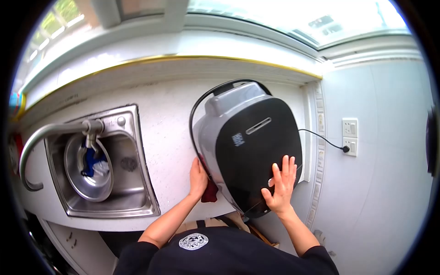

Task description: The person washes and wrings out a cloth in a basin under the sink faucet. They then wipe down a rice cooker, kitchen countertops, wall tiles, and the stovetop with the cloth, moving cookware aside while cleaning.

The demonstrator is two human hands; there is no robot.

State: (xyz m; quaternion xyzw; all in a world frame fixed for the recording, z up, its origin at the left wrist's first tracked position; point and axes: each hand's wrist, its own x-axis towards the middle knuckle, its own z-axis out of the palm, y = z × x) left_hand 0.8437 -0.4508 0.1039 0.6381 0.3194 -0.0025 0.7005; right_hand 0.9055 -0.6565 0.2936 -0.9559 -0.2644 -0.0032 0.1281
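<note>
A large rounded countertop appliance (261, 146) with a grey body and a glossy black top panel stands at the counter's front edge, right of the sink. On its panel my right hand (280, 185) lies flat, fingers spread, near a small round silver mark. My left hand (198, 178) is at the appliance's left side, closed on a dark red cloth (210, 192); its fingertips are partly hidden between cloth and body. A thick black cord (191, 121) loops around the appliance's left and back.
A steel sink (145, 183) at left holds a metal basin (97, 190) with a blue and white item (95, 166) inside. The curved faucet (34, 137) arches over it. A plug (345, 149) sits in the wall socket (350, 129) at right. A raised window ledge (192, 66) runs behind.
</note>
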